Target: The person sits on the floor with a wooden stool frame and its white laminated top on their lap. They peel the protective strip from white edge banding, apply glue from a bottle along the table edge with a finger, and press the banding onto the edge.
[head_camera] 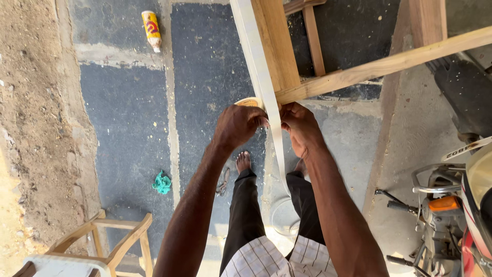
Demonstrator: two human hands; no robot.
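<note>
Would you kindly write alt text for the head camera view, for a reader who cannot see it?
Seen from above, a person's left hand and right hand press a long white strip against the edge of a wooden frame. Below are bare feet on a patched floor, a yellow bottle, a green rag and a parked motorbike.

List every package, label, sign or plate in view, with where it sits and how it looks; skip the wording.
Bottle: lying on the dark floor at upper left, a cylinder with a yellow and red printed label and a white end.
Number plate: at the right edge on the parked motorbike, a tilted white strip with dark characters.
Nothing else printed shows; the pale strip at the hands is plain.
</note>
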